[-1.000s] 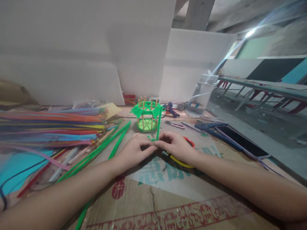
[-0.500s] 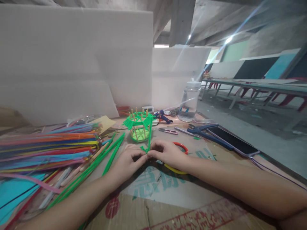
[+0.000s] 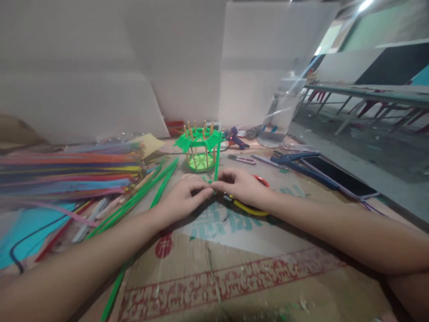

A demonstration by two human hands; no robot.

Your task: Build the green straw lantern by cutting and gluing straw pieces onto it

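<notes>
My left hand (image 3: 191, 194) and my right hand (image 3: 238, 187) meet fingertip to fingertip over the cardboard. Both pinch a green pipe cleaner (image 3: 217, 156), whose long end stands upright above the fingers; its lower part is bent small and mostly hidden by them. Just behind stands a small green pavilion-like model (image 3: 200, 147) with thin wooden posts, a fringed green roof band and a round green base. Scissors with red and yellow handles (image 3: 251, 209) lie partly under my right hand. Long green pipe cleaners (image 3: 134, 201) rest beside my left forearm.
Bundles of coloured pipe cleaners (image 3: 70, 167) lie at the left, near blue sheets (image 3: 36, 232). Behind the model are a glue gun (image 3: 237, 138) and a clear bottle (image 3: 276, 116). To the right lie a small snipping tool (image 3: 241, 159), blue-handled pliers (image 3: 301, 165) and a phone (image 3: 340, 175). White boards (image 3: 83, 67) stand behind.
The camera has tilted down, so the whole scene sits higher and more cardboard shows in front. Both hands keep their pinch on the green pipe cleaner, with little visible movement.
</notes>
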